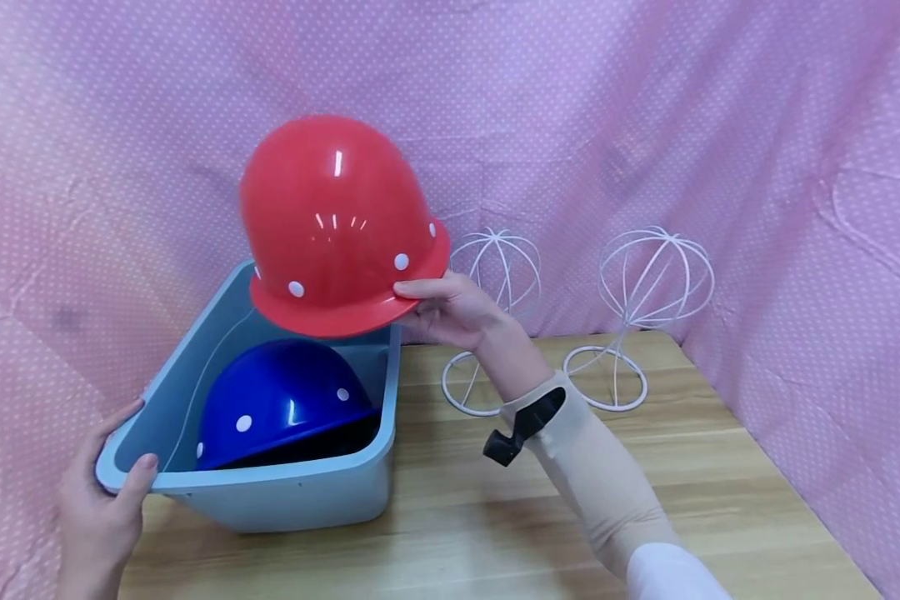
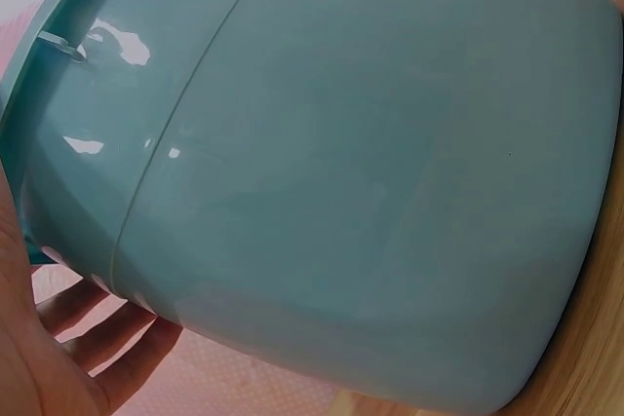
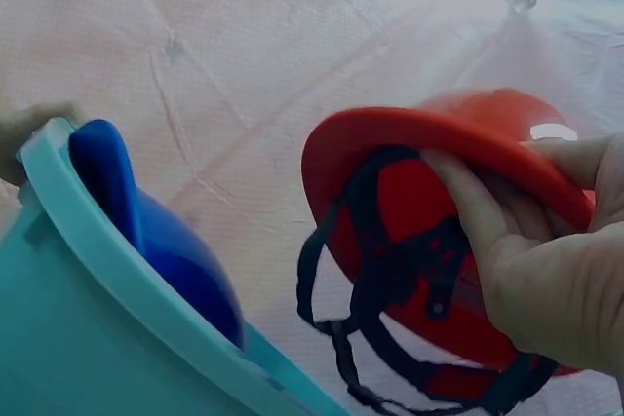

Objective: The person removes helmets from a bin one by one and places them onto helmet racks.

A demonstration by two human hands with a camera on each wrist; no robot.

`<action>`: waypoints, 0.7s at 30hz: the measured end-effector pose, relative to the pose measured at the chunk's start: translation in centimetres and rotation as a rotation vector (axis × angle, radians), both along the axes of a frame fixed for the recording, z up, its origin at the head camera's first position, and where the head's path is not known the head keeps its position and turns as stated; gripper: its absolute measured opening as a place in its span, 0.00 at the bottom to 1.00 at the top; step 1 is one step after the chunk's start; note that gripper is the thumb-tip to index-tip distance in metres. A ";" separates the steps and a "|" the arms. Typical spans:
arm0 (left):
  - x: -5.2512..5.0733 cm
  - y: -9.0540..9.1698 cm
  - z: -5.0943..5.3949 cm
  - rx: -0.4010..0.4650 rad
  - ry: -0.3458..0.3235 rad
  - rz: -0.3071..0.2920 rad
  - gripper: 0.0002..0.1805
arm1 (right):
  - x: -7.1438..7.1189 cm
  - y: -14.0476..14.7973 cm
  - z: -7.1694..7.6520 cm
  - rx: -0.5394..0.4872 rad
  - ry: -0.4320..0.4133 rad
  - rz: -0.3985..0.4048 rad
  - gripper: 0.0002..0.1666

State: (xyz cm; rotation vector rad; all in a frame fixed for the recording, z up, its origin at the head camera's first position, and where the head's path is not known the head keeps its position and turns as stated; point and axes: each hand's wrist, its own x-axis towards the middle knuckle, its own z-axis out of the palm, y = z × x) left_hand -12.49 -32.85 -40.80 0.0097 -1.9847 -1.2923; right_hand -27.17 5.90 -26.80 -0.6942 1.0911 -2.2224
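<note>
A red helmet [image 1: 333,217] with white dots is held up above a blue-grey bin [image 1: 300,500]; my right hand [image 1: 457,308] pinches its brim, thumb on one side and fingers on the other. Dark straps [image 3: 366,280] hang inside the helmet in the right wrist view. A blue helmet [image 1: 281,400] lies tilted inside the bin. My left hand [image 1: 105,508] grips the bin's near left corner at the rim, and in the left wrist view its fingers [image 2: 117,338] lie against the bin's outer wall [image 2: 341,163].
Two white wire stands with round cage tops are on the wooden table [image 1: 457,517], right of the bin: one [image 1: 498,258] partly behind my right hand, the other [image 1: 656,275] farther right. Pink dotted cloth [image 1: 570,108] hangs behind and at both sides.
</note>
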 end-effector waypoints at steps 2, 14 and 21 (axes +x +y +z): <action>-0.1 0.0 0.0 0.007 -0.008 -0.003 0.32 | 0.0 1.0 0.3 -0.013 0.060 0.008 0.25; -0.2 0.0 -0.3 0.002 0.014 -0.011 0.32 | 0.8 5.8 2.0 -0.124 0.262 -0.014 0.22; 0.0 0.0 -0.4 0.026 0.014 0.000 0.32 | 0.8 8.4 2.7 -0.145 0.342 -0.059 0.19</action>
